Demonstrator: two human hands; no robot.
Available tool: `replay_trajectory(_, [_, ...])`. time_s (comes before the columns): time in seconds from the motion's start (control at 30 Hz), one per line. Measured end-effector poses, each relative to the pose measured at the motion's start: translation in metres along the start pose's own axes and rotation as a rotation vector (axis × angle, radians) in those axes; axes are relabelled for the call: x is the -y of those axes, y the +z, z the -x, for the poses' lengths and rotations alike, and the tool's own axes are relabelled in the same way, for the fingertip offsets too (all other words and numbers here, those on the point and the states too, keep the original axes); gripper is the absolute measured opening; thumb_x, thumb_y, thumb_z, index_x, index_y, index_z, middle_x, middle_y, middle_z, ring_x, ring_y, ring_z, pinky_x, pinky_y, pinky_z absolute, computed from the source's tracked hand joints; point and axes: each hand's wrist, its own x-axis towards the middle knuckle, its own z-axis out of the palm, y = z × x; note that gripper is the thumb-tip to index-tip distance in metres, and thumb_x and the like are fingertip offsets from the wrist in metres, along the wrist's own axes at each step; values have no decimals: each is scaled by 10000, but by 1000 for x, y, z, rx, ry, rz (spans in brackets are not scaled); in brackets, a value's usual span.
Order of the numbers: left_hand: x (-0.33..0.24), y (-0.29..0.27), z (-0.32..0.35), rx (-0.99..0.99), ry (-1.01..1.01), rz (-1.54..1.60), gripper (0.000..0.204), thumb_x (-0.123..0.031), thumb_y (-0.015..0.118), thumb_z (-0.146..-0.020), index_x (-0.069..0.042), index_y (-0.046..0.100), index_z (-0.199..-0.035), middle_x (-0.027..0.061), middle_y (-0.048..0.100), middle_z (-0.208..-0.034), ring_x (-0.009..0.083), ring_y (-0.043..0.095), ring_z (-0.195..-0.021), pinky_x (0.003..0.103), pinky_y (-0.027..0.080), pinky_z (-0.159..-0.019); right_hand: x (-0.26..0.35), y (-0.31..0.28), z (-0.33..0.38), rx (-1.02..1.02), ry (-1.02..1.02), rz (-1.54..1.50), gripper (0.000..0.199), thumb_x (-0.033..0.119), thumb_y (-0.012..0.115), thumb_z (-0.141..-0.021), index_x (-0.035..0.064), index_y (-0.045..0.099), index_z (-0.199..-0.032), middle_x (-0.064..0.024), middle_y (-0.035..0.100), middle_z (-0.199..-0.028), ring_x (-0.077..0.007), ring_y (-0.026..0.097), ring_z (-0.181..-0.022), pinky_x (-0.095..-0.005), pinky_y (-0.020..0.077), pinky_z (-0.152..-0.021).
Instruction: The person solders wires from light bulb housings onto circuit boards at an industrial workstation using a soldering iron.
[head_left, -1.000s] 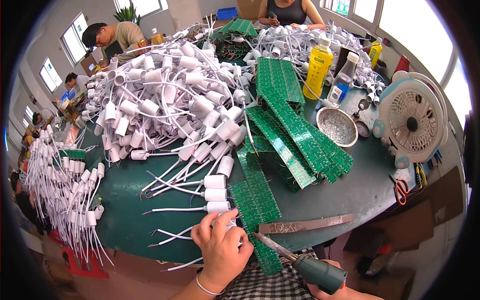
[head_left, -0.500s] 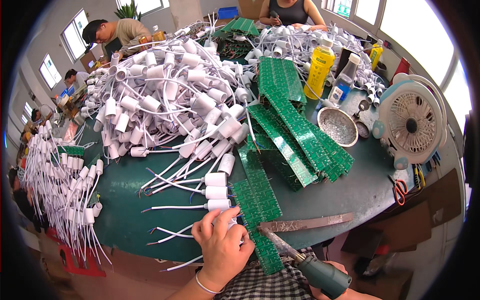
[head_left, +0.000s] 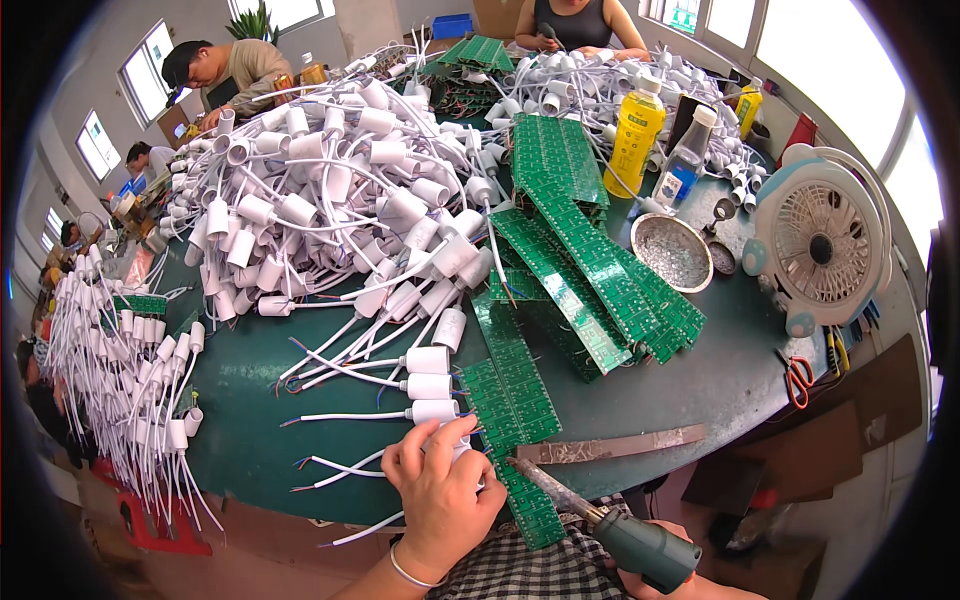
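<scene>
My left hand [head_left: 440,495] is closed over a white lamp socket at the left edge of a green circuit board strip [head_left: 512,400]. Its fingers cover most of that socket, and the fingertips meet the board's edge by a thin wire. From the right, my right hand [head_left: 682,534], mostly hidden behind the handle, grips a soldering iron [head_left: 640,548] with a dark green handle. The iron's tip points left and down onto the board, just right of my left fingers. White sockets [head_left: 430,386] with cables line the board's left side, their cables stretching leftward.
A big heap of white sockets [head_left: 340,180] covers the table's far left. Stacked boards [head_left: 590,270], a metal bowl [head_left: 672,252], bottles [head_left: 635,135] and a fan [head_left: 822,245] stand right of it. A brown strip [head_left: 620,443] and scissors [head_left: 798,380] lie nearer. Other people work beyond.
The soldering iron's tip has shifted slightly left and toward me over the board. My left hand stays in place on the socket. The whole view has moved a touch.
</scene>
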Motion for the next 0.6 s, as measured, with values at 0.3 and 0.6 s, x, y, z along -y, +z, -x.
replay_trajectory(0.3, [4, 2, 6, -42, 71, -12, 175, -69, 700, -588, -144, 561, -665, 21, 571, -1152, 315, 431, -1120, 470, 264, -923, -7, -1, 4, 11, -30, 13, 381, 91, 719, -730, -5, 612, -1083, -153, 639, -1054, -293, 620, -973, -379, 475, -875])
replay_trajectory(0.6, [8, 2, 8, -42, 98, 13, 142, -104, 711, -624, -158, 580, -635, -51, 602, -1114, 261, 422, -1147, 474, 256, -914, -5, -1, 1, 44, -22, -39, 429, 50, 722, -723, -20, 584, -1123, -164, 630, -1082, -291, 617, -991, -376, 469, -890])
